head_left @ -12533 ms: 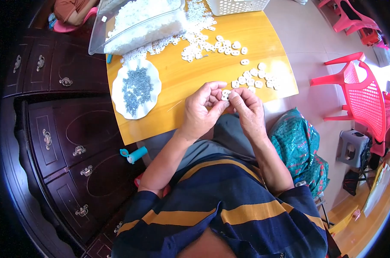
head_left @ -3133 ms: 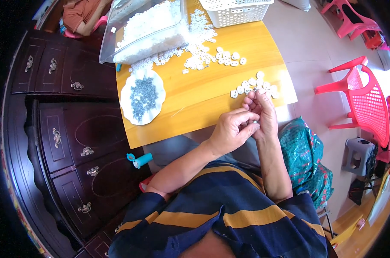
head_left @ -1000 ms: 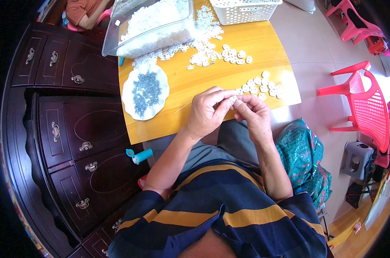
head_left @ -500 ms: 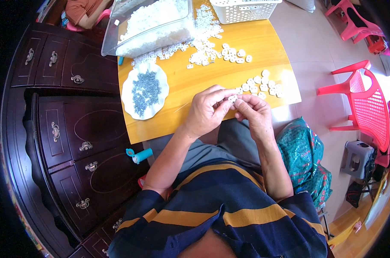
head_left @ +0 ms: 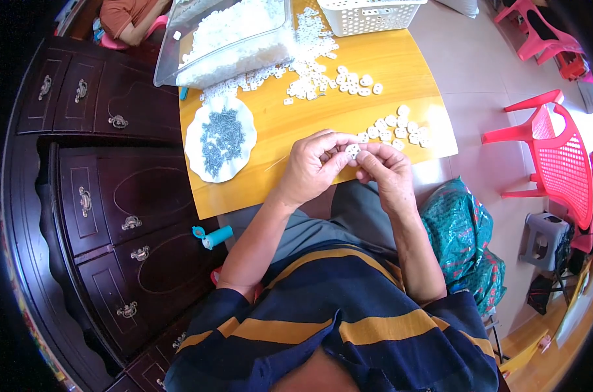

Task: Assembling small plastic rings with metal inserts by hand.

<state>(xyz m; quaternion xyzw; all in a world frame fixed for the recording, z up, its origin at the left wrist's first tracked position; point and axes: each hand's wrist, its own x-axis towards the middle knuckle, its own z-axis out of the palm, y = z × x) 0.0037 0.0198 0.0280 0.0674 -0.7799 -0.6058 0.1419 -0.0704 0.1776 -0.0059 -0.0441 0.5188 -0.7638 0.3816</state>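
Observation:
A small white round plastic piece with dark holes point(head_left: 353, 151) is pinched between the fingertips of both hands, just over the table's near edge. My left hand point(head_left: 315, 164) grips it from the left with thumb and index finger. From the other side my right hand point(head_left: 386, 171) holds it, thumb in front and fingers curled behind. Just beyond my right fingers lies a loose group of similar white round pieces point(head_left: 401, 122). Another cluster of white pieces point(head_left: 354, 81) sits farther back. To the left, a white scalloped plate point(head_left: 193, 140) bears a heap of small dark screws point(head_left: 222, 138).
At the back stand a clear bin point(head_left: 174, 59) full of white parts and a white perforated basket point(head_left: 373, 21). Small white parts point(head_left: 309, 72) spread across the yellow wooden table point(head_left: 290, 121). Dark drawers point(head_left: 146, 196) flank the left; a green bag point(head_left: 456, 228) and red chair point(head_left: 558, 157) are right.
The white piece has turned between my fingertips, so its flat face with the holes shows more now. Both hands stay in nearly the same place.

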